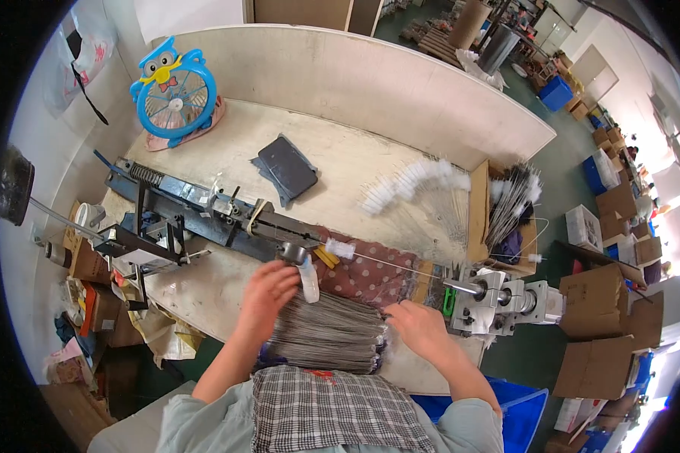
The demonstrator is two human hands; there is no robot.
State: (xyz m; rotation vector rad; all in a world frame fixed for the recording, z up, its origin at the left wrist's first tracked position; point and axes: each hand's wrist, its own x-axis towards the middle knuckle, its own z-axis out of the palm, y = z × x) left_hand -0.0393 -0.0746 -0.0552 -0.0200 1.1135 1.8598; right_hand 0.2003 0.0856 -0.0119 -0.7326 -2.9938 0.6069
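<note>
My left hand [270, 291] is stretched out beside a lever with a white-wrapped handle [309, 281], its fingers extended and nothing seen in them. Across the table's front lies a thick bundle of grey metal wires [321, 332]. My right hand [414, 325] is closed at the right end of that bundle, its fingertips pinched on a wire end. Beyond the hands, a wire brush with white bristles [341, 249] stretches from the long metal bench jig [211, 215] to the chuck of a motor spindle [472, 288]. Green-handled scissors [449, 300] lie by the spindle.
Finished white brushes [415, 181] fan out at the back right, next to a cardboard box [479, 219] of more. A dark phone-like slab [288, 166] and a blue owl-shaped fan [175, 98] stand farther back. A blue bin [521, 411] is below right.
</note>
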